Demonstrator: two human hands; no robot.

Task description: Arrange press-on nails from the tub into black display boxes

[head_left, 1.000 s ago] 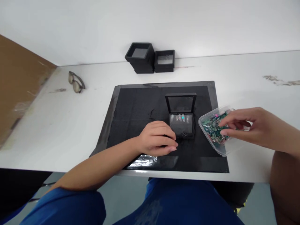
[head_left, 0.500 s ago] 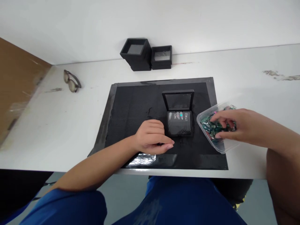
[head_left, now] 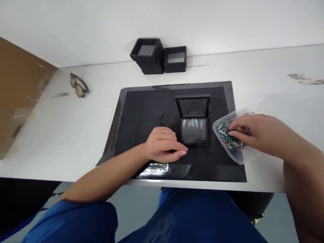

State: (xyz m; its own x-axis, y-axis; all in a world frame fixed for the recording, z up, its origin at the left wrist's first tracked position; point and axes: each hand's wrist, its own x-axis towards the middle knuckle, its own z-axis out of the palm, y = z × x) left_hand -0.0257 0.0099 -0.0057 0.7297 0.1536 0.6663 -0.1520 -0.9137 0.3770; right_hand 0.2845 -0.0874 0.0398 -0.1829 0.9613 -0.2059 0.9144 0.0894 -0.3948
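A small black case (head_left: 194, 134) lies with its framed lid (head_left: 192, 107) raised; a row of several decorated false nails (head_left: 196, 123), one with a bright turquoise spot, sits near the top of its dark inside. My left hand (head_left: 164, 145) rests at the case's lower left corner, fingers curled and thumb close to the forefinger, with nothing visible between them. To the right, my right hand (head_left: 258, 133) reaches into a clear plastic tub (head_left: 239, 159). Its thumb and fingers draw together over glossy, mostly green false nails (head_left: 226, 135); whatever they grip is hidden.
Under the case is a black mat (head_left: 141, 114) with taped edges, and the tub overlaps its right side. Black frames (head_left: 152, 62) are stacked by the wall, with a lower stack (head_left: 175, 60) beside them. Glasses (head_left: 79, 86) lie left, near a brown board (head_left: 22, 84).
My right thumb has moved up towards the fingers, narrowing the gap over the tub's contents. My left hand stays by the case. The view has shifted slightly.
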